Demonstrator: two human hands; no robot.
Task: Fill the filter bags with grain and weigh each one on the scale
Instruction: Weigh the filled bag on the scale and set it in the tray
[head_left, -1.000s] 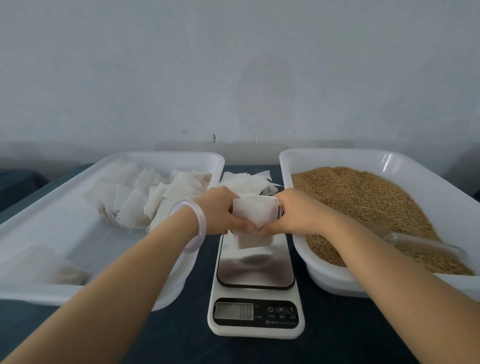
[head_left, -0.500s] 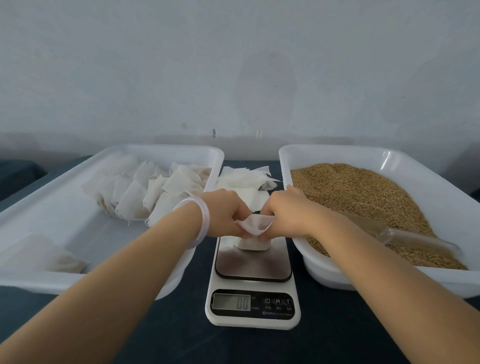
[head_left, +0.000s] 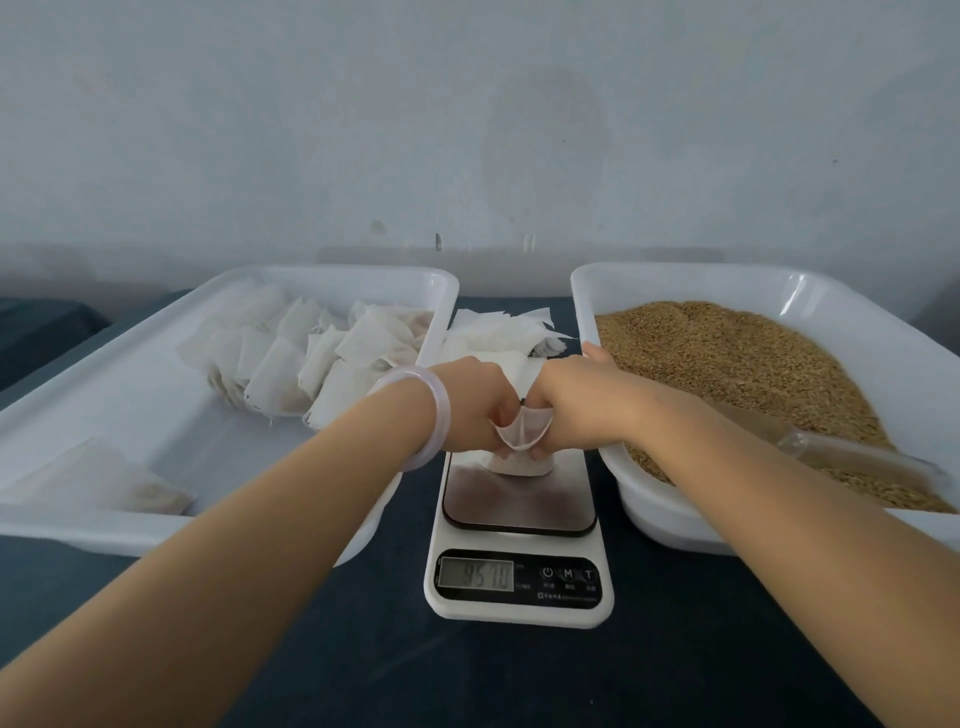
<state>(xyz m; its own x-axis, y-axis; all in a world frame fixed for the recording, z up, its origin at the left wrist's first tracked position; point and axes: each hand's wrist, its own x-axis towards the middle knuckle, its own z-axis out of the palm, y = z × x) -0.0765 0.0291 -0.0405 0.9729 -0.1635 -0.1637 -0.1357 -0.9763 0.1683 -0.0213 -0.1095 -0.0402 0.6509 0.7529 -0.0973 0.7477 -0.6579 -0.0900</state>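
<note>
A white filter bag (head_left: 521, 439) stands on the steel platform of the digital scale (head_left: 519, 525), its mouth pulled open. My left hand (head_left: 470, 402) pinches the bag's left rim and my right hand (head_left: 574, 408) pinches the right rim. The scale's display (head_left: 475, 575) shows blurred digits. Brown grain (head_left: 727, 364) fills the white tray (head_left: 670, 512) on the right, with a clear plastic scoop (head_left: 852, 457) lying in it. A loose pile of empty filter bags (head_left: 498, 332) lies behind the scale.
A white tray (head_left: 104, 415) on the left holds several filter bags (head_left: 311, 358) at its far end and one near its front corner (head_left: 104, 483). A pale bangle (head_left: 426, 415) circles my left wrist. Dark cloth (head_left: 467, 675) covers the table; a grey wall stands behind.
The bag went from held flat above the scale to resting on the platform with its mouth spread open. Both hands came down with it. The display went from zero to a reading.
</note>
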